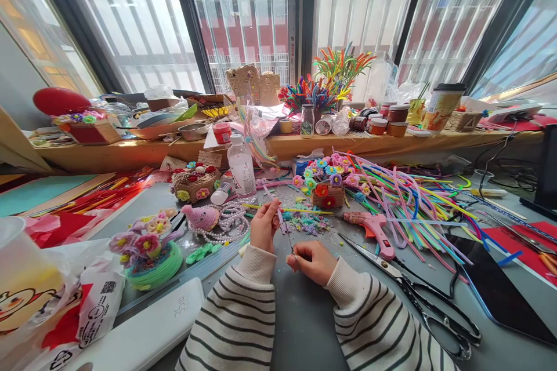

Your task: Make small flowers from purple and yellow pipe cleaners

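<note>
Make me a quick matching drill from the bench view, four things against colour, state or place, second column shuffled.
Things:
1. left hand
2. glue gun
3. scissors
4. bottle

Descriptions:
A. standing upright
B. black handles
C. pinching a lilac strip
D. pink body

Pairs: 1-C, 2-D, 3-B, 4-A
</note>
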Tool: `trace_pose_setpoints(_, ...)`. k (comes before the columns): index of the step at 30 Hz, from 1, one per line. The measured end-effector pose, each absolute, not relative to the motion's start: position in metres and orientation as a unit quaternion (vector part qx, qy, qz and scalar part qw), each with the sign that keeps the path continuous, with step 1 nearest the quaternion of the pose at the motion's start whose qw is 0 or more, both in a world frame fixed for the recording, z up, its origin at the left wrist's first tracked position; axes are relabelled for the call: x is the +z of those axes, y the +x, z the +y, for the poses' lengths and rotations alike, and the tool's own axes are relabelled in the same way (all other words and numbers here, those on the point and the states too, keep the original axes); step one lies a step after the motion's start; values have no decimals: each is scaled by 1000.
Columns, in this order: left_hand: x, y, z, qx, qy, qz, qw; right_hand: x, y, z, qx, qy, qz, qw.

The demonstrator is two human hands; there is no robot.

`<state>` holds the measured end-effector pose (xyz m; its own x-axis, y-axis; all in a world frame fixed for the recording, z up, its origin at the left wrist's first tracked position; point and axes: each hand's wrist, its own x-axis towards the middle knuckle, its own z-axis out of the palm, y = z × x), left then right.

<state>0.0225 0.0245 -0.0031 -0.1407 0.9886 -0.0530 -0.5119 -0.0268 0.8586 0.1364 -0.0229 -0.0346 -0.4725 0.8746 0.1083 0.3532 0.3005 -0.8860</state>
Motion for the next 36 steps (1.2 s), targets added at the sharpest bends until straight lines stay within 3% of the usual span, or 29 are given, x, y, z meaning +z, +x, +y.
trace_pose_setpoints(36, -3, 26, 22, 609, 353, 375, 604, -30, 137, -23, 447, -372, -751, 313)
